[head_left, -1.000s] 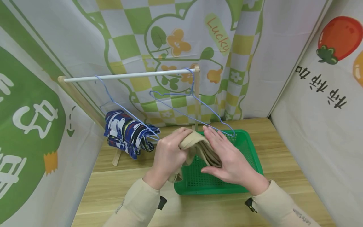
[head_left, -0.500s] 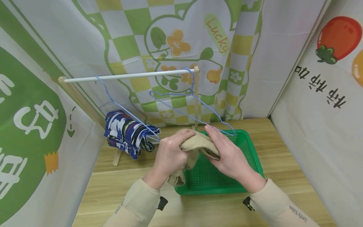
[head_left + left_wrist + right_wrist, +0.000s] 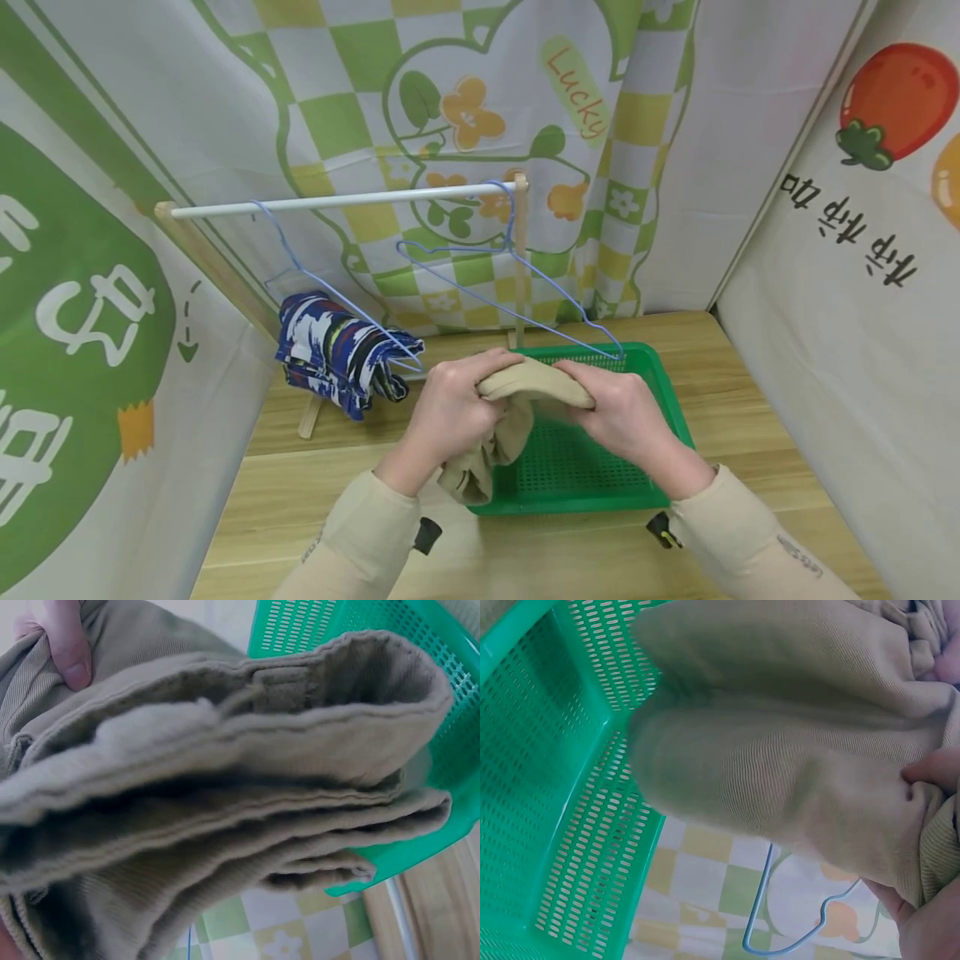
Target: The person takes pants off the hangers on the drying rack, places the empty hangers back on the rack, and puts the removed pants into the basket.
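A folded pair of khaki ribbed trousers [image 3: 536, 385] is held up between both hands, over the near left part of a green basket [image 3: 678, 417]. My left hand [image 3: 455, 408] grips one end, and folds of cloth hang down below it. At the other end, my right hand [image 3: 628, 415] pinches the cloth, its thumb hidden beneath. Stacked layers with stitched edges fill the left wrist view, where the trousers [image 3: 300, 750] cover most of the basket. In the right wrist view the ribbed cloth [image 3: 780, 772] droops beside the basket wall.
A clothes rack with a white rail [image 3: 337, 200] stands behind. On it hang a blue wire hanger [image 3: 555, 287] that bears nothing and another hanger [image 3: 281, 233] with a folded blue patterned garment [image 3: 330, 346]. Wooden tabletop [image 3: 330, 508] lies around the basket.
My right hand has gone from lying flat against the folds to gripping their right end. The trousers have been drawn out wider, and the loose cloth under my left hand hangs lower.
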A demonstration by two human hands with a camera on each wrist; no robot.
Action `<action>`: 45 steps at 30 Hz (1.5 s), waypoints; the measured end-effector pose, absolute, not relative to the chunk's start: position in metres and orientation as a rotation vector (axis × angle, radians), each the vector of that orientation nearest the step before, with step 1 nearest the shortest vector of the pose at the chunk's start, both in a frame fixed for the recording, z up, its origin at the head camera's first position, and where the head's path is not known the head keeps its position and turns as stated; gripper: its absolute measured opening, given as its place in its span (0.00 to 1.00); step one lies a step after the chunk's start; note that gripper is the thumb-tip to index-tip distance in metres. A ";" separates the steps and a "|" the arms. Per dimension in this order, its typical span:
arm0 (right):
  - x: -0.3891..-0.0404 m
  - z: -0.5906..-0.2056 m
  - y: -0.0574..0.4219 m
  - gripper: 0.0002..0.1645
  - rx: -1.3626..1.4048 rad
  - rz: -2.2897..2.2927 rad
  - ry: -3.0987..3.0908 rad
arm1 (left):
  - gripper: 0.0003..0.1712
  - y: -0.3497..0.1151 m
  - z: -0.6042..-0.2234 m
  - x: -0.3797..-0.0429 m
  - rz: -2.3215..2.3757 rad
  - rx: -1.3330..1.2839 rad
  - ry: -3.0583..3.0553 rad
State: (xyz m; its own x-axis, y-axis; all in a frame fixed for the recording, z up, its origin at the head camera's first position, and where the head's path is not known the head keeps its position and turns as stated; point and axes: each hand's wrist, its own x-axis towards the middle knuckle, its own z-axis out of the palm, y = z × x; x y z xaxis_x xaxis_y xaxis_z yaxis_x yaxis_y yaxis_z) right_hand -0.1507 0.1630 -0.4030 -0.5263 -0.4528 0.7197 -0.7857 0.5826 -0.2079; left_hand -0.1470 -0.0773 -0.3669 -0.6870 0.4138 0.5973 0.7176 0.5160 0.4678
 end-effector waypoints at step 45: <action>-0.142 -0.380 0.161 0.16 0.434 1.117 -2.441 | 0.63 -0.049 -0.409 -0.125 -0.740 -0.557 -2.487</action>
